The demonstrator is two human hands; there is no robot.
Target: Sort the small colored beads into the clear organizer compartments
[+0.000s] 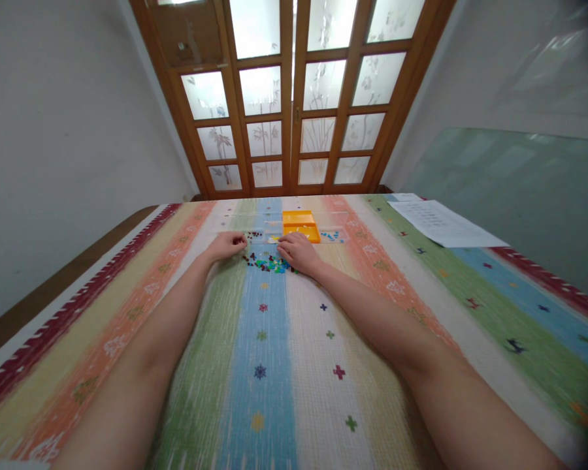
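Observation:
My left hand (228,246) is closed in a pinch at the left end of a clear plastic compartment box (345,231). Whatever its fingertips hold is too small to make out. My right hand (298,250) lies at the box's front edge, fingers bent together; anything under them is hidden. Between and in front of my hands spreads a loose pile of small blue, green and dark pieces (270,264). Inside the box, dark pieces (253,234) sit at the left and blue pieces (331,236) at the right. Some yellow bits (274,239) show near my right fingertips.
An open orange case (298,216) with pale bits in it stands at the box's middle, just beyond my right hand. Printed paper sheets (441,222) lie at the far right. A striped cloth (269,405) covers the table. Glazed wooden doors (294,111) rise behind.

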